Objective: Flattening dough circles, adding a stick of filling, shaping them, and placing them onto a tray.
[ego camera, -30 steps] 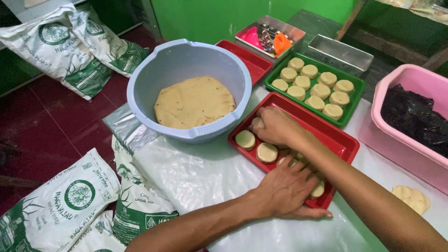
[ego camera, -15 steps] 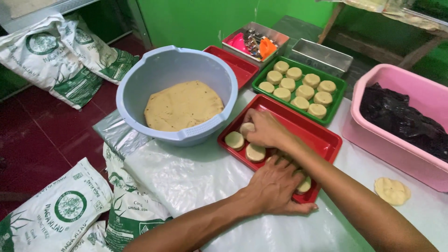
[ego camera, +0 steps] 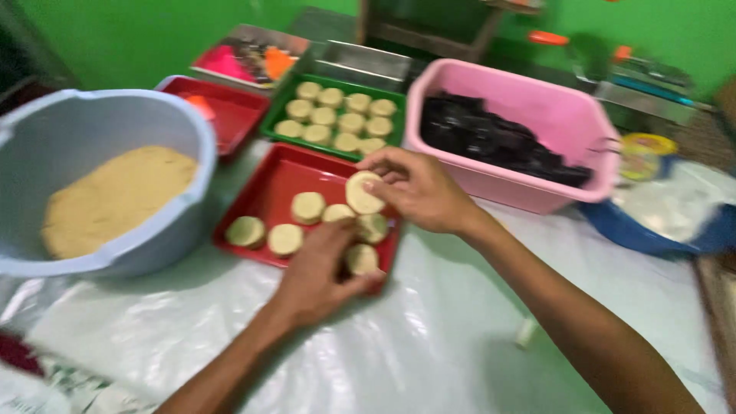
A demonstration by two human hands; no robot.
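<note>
- Right hand (ego camera: 418, 192): fingers pinch a round pale dough disc (ego camera: 362, 193) by its rim, tilted on edge above the far right part of the shallow red plastic tray (ego camera: 264, 201).
- Left hand (ego camera: 322, 268): fingers curled narrow over the near right corner of the same tray, tips touching a flat dough piece (ego camera: 360, 258); whether it is gripped or only pressed, cannot tell.
- Tray holds more discs in a loose row to the left (ego camera: 285, 239), lying on a clear plastic sheet over the table (ego camera: 429, 337).
- Left: pale blue plastic bowl (ego camera: 153, 123) with a slab of tan dough (ego camera: 115, 195).
- Far: green tray of finished discs (ego camera: 337, 119); right of it a pink tub with dark filling (ego camera: 529, 107).
- Risk, judged: thin grip on the rim could let the soft disc sag or tear; discs crowded at the near right corner may stick together; frame is blurred, so edges are uncertain.
</note>
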